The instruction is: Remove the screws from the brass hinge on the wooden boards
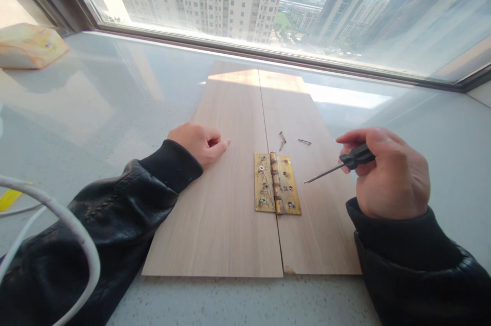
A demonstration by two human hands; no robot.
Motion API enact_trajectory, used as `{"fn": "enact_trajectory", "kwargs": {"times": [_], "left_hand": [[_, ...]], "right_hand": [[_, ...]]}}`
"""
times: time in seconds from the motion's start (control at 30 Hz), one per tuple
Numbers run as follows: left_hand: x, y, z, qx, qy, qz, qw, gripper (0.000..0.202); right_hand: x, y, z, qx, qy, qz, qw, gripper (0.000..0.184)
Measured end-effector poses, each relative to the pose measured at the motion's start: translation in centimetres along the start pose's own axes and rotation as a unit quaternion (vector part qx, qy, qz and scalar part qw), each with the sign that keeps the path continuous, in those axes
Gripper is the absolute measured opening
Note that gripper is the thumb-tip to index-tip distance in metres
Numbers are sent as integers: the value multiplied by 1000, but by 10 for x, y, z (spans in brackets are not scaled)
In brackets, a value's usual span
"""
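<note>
Working screws (261, 168) on the hinge (277, 183), astride the boards (233, 229) toward their near edge, seems in hand, right hand (393, 175) gripping a screwdriver (353, 158), left hand (197, 144) curled at their left edge; next likely needs its tip aimed at one head.

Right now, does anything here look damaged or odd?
Yes: the right-hand pale wooden board has a chipped-looking inner near corner, browner than the rest; the gold-coloured metal hinge looks scratched and stained.
</note>
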State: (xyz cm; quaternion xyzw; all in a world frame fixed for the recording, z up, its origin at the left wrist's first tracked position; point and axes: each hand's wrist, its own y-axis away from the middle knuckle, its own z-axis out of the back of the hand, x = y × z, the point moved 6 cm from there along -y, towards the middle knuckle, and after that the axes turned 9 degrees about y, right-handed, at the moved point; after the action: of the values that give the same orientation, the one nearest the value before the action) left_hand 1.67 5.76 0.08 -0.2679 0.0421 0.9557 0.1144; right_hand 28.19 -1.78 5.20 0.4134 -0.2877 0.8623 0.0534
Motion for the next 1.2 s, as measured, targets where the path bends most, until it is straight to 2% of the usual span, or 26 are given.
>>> {"fn": "enact_trajectory", "kwargs": {"times": [0.07,0.1,0.23,0.53,0.63,0.73,0.77,0.83,0.9,1.0,1.07,1.2], "left_hand": [[0,0,0,1,-1,1,1000,41],[1,0,0,2,-1,3,1000,40],[1,0,-1,1,3,1,1000,40],[3,-2,-2,-4,1,0,1000,41],[3,-1,-2,-7,2,-4,1000,42],[3,-1,-2,-3,0,0,1000,42],[3,-1,-2,-1,-1,3,1000,42],[2,-1,-1,1,-2,8,1000,41],[1,-1,-1,2,-4,10,1000,40],[0,-1,0,2,-8,9,1000,39],[1,-1,0,1,-11,10,1000,40],[2,-1,-1,0,-10,12,1000,40]], "right_hand": [[3,8,-2,8,-57,-62,996,27],[9,12,-3,9,-45,-56,997,24],[34,26,-5,27,22,28,999,22],[39,36,-7,77,102,150,980,21],[46,40,-6,91,110,221,965,16],[55,45,-9,173,66,294,938,10],[57,47,-11,207,41,302,930,18],[58,48,-11,250,-6,294,922,40],[58,47,-11,268,-31,272,924,49],[56,47,-12,288,-40,236,927,33],[55,46,-12,272,-70,228,932,23],[53,45,-11,227,-142,223,937,32]]}}
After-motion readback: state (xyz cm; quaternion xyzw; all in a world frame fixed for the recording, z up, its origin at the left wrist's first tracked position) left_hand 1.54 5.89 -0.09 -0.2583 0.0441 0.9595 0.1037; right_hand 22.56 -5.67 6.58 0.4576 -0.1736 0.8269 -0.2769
